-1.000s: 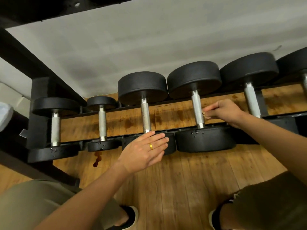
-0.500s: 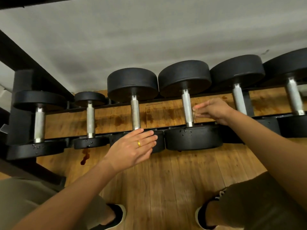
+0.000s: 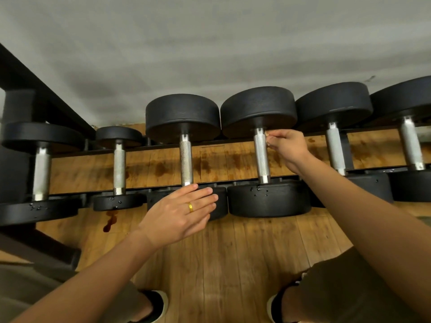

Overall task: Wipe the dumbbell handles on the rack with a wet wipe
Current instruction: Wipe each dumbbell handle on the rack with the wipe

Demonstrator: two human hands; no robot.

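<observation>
Your right hand [image 3: 288, 145] is up at the far end of the fourth handle [image 3: 261, 155], counting from the left end of the rack [image 3: 210, 184]. Fingertips are pinched together tight against the right side of the steel, just below the far weight head [image 3: 258, 110]. Whatever they pinch is barely visible, only a small pale scrap at the fingertips; I take it for the wet wipe [image 3: 268, 136], but I cannot tell for sure. Your left hand [image 3: 179, 213] lies flat and spread, holding nothing, fingers over the near head of the third dumbbell [image 3: 186, 199], just left of the fourth.

This looks like the wiping step on the fourth handle, at the top of a stroke. The next move calls for drawing the pinch down toward the near collar, keeping contact on the knurling. Two handles to the right, and three to the left, all sit bare; which are done I can't judge.
</observation>
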